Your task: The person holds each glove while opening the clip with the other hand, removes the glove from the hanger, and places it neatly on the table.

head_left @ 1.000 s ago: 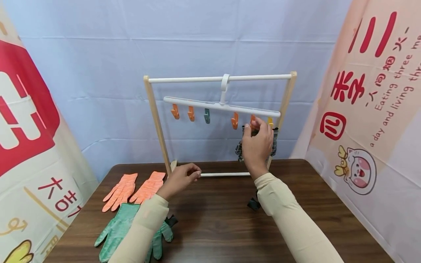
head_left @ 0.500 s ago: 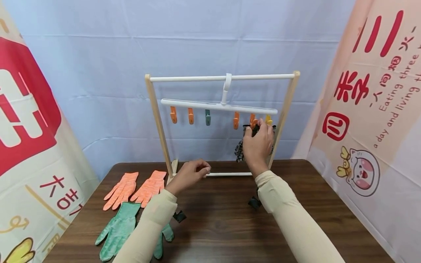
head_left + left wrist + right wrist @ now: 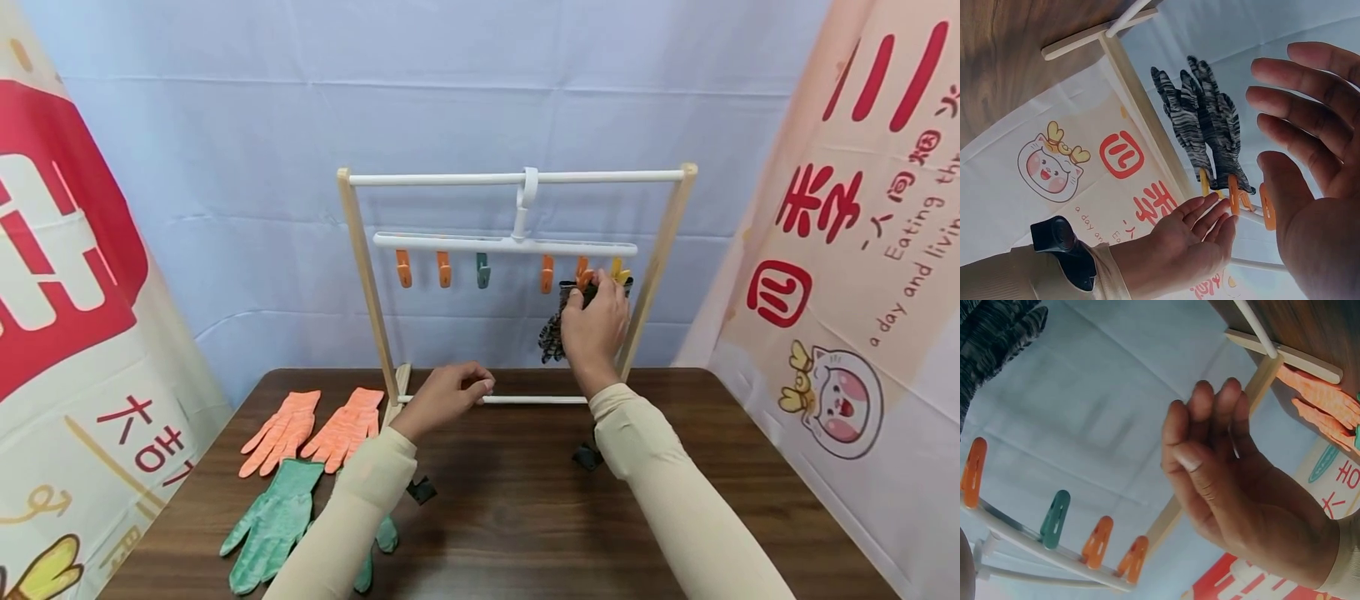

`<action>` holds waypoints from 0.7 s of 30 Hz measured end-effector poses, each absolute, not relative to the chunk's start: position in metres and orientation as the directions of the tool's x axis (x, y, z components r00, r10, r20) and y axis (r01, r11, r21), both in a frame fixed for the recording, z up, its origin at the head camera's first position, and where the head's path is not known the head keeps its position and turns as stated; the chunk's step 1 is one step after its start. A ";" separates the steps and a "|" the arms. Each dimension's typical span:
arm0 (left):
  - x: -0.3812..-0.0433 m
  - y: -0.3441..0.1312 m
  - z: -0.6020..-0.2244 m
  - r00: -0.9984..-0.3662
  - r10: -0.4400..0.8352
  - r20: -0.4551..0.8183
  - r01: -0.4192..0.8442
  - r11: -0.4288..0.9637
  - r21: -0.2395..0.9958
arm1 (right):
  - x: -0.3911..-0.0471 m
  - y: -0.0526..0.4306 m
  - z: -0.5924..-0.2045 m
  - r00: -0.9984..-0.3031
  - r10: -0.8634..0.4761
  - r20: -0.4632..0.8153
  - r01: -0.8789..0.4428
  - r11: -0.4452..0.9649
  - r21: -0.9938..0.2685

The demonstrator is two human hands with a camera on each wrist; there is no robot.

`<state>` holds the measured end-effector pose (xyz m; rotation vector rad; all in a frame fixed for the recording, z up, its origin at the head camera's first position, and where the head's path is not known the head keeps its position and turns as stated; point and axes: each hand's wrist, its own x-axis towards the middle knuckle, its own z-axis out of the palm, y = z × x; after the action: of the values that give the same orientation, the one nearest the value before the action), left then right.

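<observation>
Pale blue backdrop (image 3: 442,108) fills the back; printed sheets down both sides, the right sheet (image 3: 930,333) with red characters and a cartoon cat. Brown wood-grain table (image 3: 517,517) across the bottom.

Rack (image 3: 450,179) stands at centre: wooden uprights, white bars. White hanger (image 3: 465,243) hooks over its top bar, right end slightly lower.

Green gloves (image 3: 270,525) lie lower left, one mostly behind my left sleeve (image 3: 341,517). Orange gloves (image 3: 348,429) lie flat just above them in the frame.

Grey-black gloves (image 3: 1188,131) hang under the hanger's right end, right of centre in the head view, partly behind my right hand (image 3: 596,329). That hand is up at the cuffs, fingers bent, tips at an orange clip (image 3: 583,271); can't tell if I'm pinching it or just touching.

My left hand (image 3: 448,396) is near centre, in front of the rack's lower bar: fingers loosely bent, thumb apart, holding nothing.

Smallest: yellow clip (image 3: 617,268) at the other cuff, far right of the hanger. Teal clip (image 3: 483,271) left of the hook, two more orange ones farther left, another just right of the hook.
</observation>
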<state>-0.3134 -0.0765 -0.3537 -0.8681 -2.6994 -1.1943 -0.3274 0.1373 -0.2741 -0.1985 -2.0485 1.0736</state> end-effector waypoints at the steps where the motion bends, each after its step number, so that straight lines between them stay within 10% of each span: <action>1: -0.314 -0.075 -0.352 -0.836 0.474 0.279 0.525 0.539 0.658 | -0.328 0.138 -0.274 -0.673 0.465 0.575 -0.209 0.626 -0.751; 21: -0.323 -0.056 -0.343 -0.834 0.474 0.283 0.520 0.505 0.689 | -0.335 0.142 -0.277 -0.690 0.448 0.569 -0.238 0.601 -0.763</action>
<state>-0.3231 -0.0556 -0.3433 -0.8841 -2.6751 -1.2551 -0.3354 0.1417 -0.2774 -0.1649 -2.0507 1.1240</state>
